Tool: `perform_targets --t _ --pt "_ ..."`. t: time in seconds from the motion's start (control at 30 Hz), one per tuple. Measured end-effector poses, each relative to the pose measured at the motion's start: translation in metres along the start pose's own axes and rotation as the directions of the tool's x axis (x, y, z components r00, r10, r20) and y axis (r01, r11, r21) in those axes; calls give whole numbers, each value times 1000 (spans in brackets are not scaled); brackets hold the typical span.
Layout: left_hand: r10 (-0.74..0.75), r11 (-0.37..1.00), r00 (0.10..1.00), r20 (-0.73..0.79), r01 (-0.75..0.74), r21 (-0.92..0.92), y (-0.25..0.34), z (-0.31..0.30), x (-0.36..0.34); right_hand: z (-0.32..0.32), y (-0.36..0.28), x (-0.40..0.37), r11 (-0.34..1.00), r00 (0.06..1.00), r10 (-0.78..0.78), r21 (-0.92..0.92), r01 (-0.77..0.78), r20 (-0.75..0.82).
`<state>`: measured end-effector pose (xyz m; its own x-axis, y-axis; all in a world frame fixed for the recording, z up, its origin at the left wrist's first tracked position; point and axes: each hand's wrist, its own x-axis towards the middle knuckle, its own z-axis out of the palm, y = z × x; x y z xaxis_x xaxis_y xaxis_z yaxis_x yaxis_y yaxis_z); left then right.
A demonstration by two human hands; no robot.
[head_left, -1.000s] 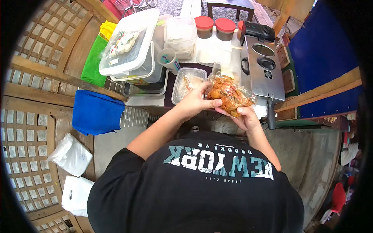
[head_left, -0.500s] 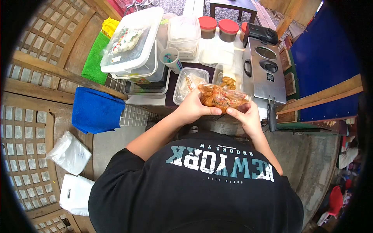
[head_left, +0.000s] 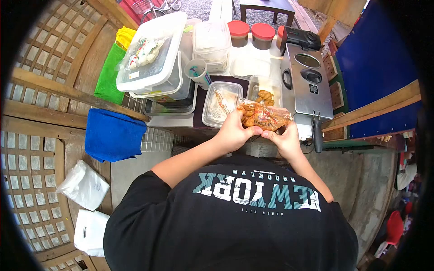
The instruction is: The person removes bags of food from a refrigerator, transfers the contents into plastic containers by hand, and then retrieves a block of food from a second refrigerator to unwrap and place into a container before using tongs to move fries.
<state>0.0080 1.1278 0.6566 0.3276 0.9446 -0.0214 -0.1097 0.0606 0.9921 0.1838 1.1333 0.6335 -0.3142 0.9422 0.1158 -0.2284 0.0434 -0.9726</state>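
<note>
Currently holding a clear plastic bag of orange-brown food in both hands, just left of the near end of the steel appliance and apart from it. Gripping the bag's end farther from the appliance with the left hand, with fingers clamped on the plastic; gripping the end closer to the appliance with the right hand, likewise with fingers clamped on. Pressing both thumbs along the near side of the bag, almost meeting at the tips. Unable to tell how the hidden fingers sit beneath. Overlapping in view, just left of the appliance, a food tub with brown pieces inside; unclear whether touching it or held above. Facing, farther left of the appliance, a second clear tub with a plastic packet inside, and farther left again, a printed cup. Also facing red-lidded jars left of the appliance's far end, and a blue towel hung well to its left.
</note>
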Motion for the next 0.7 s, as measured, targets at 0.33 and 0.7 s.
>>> perform_targets --t 0.33,0.7 --pt "43 999 996 -79 -43 5 -14 5 8 4 15 -2 992 986 -75 -110 58 -152" --pt "94 992 958 -271 -114 -61 -48 5 29 -7 37 16 954 977 -56 -300 -8 -204"
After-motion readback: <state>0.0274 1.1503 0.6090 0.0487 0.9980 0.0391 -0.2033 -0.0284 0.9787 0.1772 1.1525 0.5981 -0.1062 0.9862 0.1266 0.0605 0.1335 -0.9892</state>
